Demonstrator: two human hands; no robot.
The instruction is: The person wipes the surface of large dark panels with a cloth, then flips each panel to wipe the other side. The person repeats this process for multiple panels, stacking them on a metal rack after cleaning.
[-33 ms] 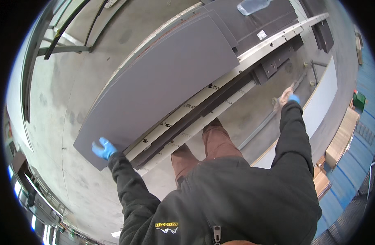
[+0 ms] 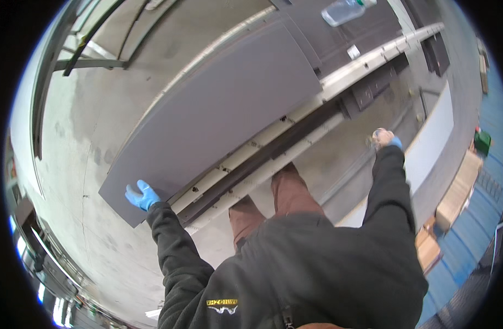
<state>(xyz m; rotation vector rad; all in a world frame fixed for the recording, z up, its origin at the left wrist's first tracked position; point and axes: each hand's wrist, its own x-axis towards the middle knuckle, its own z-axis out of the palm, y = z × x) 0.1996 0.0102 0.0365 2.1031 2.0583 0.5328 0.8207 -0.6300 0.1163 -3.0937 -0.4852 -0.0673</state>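
Observation:
My left hand (image 2: 142, 196), in a blue glove, is over the near left end of a large grey panel (image 2: 218, 104), fingers spread. Whether it touches the surface cannot be made out. Out to the right, above the floor, my right hand (image 2: 386, 139) looks closed around something small and pale that I cannot make out; blue shows at its wrist. Pale strips with printed film (image 2: 229, 174) and a dark strip run along the panel's near edge, in front of my legs.
A clear bottle (image 2: 342, 13) with a green cap lies on dark panels at the far right. A long white board (image 2: 431, 131) and a grey metal bar (image 2: 350, 178) are to my right. Cardboard pieces (image 2: 458, 189) sit farther right. Metal framework (image 2: 92, 63) stands at the far left.
My left hand has tilted slightly, its fingers pointing more away from me. My right hand has moved slightly nearer to me. The view has shifted a little.

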